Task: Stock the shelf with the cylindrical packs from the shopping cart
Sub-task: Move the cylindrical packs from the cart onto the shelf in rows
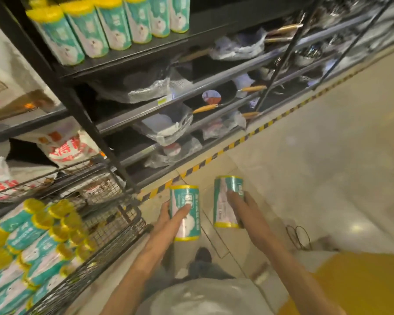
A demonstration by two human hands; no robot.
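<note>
each hand grips one pack: left hand [168, 214] on the left pack [185, 213], right hand [241, 205] on the right pack [228, 202], both low, right of the cart [114, 226]. i'd lift them upright to the shelf [132, 57], right of the standing row [114, 21].

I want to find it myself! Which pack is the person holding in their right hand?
Start at the black shelf with its row of teal packs, then drop down to the pale floor beside the striped tape. Two packs are held there; the right-hand pack is the one farther from the shopping cart, gripped by the right hand. It shows small print, not the big number.
</note>
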